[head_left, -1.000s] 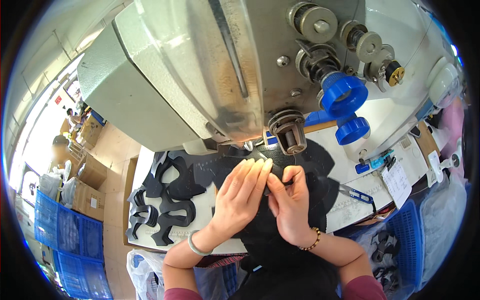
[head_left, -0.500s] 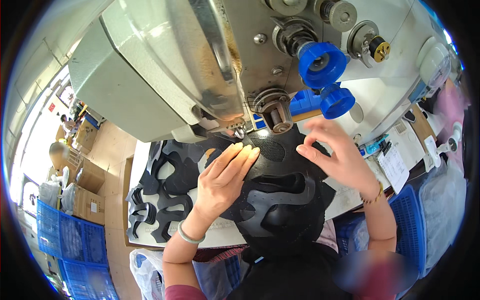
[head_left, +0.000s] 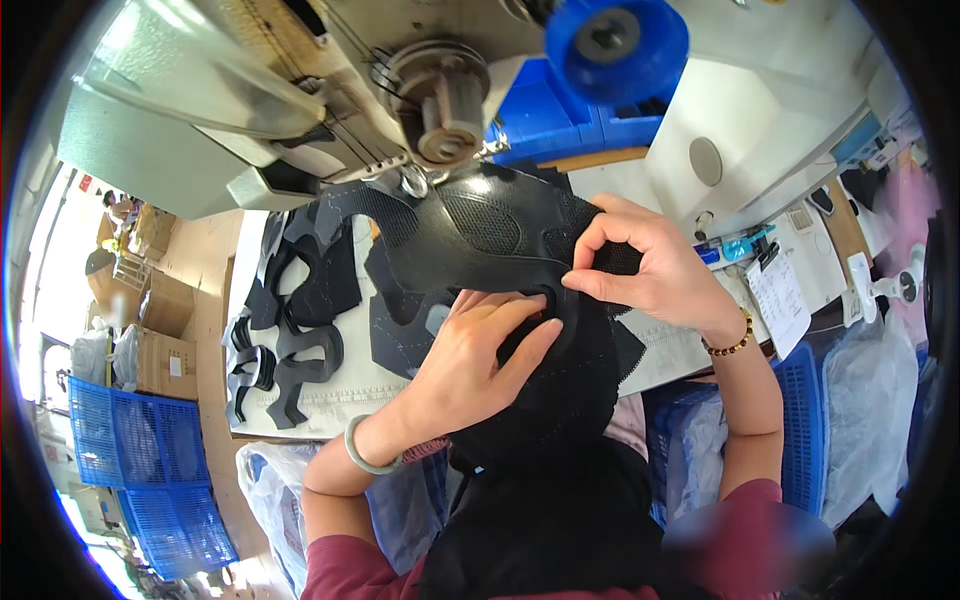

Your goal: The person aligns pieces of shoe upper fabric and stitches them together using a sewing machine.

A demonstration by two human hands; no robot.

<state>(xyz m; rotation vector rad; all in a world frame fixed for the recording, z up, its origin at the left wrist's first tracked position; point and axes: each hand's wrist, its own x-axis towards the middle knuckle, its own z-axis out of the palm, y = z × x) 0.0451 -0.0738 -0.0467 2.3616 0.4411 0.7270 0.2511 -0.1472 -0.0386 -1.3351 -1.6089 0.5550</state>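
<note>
A black shoe upper (head_left: pixel 425 240) with mesh panels lies under the head of an industrial sewing machine (head_left: pixel 440 120), its far edge by the presser foot (head_left: pixel 413 182). My right hand (head_left: pixel 655 270) pinches the upper's right-hand edge between thumb and forefinger. My left hand (head_left: pixel 480 345) is curled at the near edge of the opening, fingertips tucked in at the fold and thumb alongside. Part of those fingertips is hidden by the black material. More black material hangs over the table edge toward my lap.
Cut black pieces (head_left: pixel 300 350) lie stacked on the white table (head_left: pixel 350 400) at left. Blue bins (head_left: pixel 540 105) stand behind the machine. A written sheet (head_left: pixel 780 300) lies at right. Blue crates (head_left: pixel 135 430) stand on the left floor; plastic bags (head_left: pixel 870 420) sit in crates at right.
My head view has come closer to the machine. My right hand, earlier raised off the work, now grips the upper's edge. My left hand has gone from lying flat to curling at the opening.
</note>
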